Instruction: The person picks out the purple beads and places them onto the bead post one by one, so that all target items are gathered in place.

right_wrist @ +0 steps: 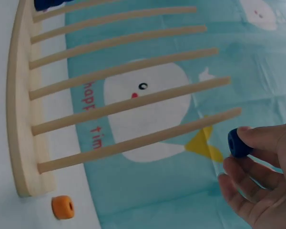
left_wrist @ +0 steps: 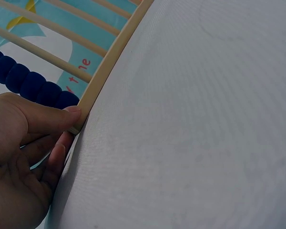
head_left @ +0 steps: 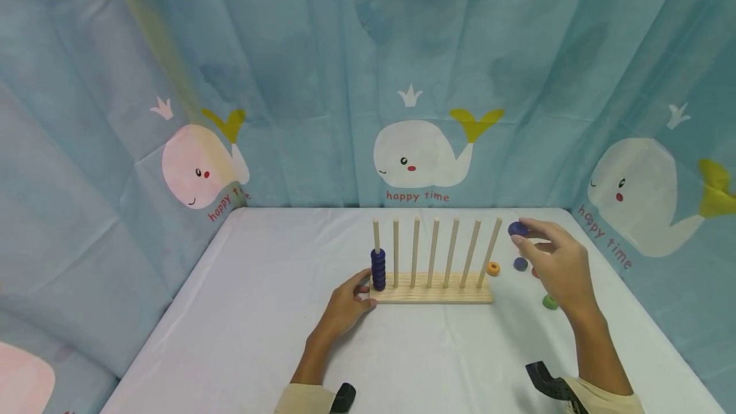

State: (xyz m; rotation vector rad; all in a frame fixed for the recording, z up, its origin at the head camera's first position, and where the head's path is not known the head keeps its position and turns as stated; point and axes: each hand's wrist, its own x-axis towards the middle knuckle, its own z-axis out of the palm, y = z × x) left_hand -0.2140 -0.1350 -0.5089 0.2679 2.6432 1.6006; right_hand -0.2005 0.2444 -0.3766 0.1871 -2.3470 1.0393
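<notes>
A wooden peg rack [head_left: 431, 297] with several upright pegs stands on the white table. Dark blue beads [head_left: 377, 270] are stacked on its leftmost peg; the other pegs are bare. My left hand [head_left: 343, 304] grips the left end of the base, its thumb [left_wrist: 62, 118] on the front edge beside the bead stack. Up near the top of the rightmost peg [head_left: 490, 251], my right hand [head_left: 560, 264] pinches a dark blue bead [right_wrist: 239, 143] between thumb and fingertips. The bead is apart from the peg, and its hole shows in the right wrist view.
Loose beads lie to the right of the rack: an orange one [head_left: 493, 268] by the base's end, a blue one [head_left: 520, 264], a green one [head_left: 549, 302], and a red one [head_left: 535, 272] partly hidden by my right hand. A whale-print curtain [head_left: 322, 82] hangs behind the table.
</notes>
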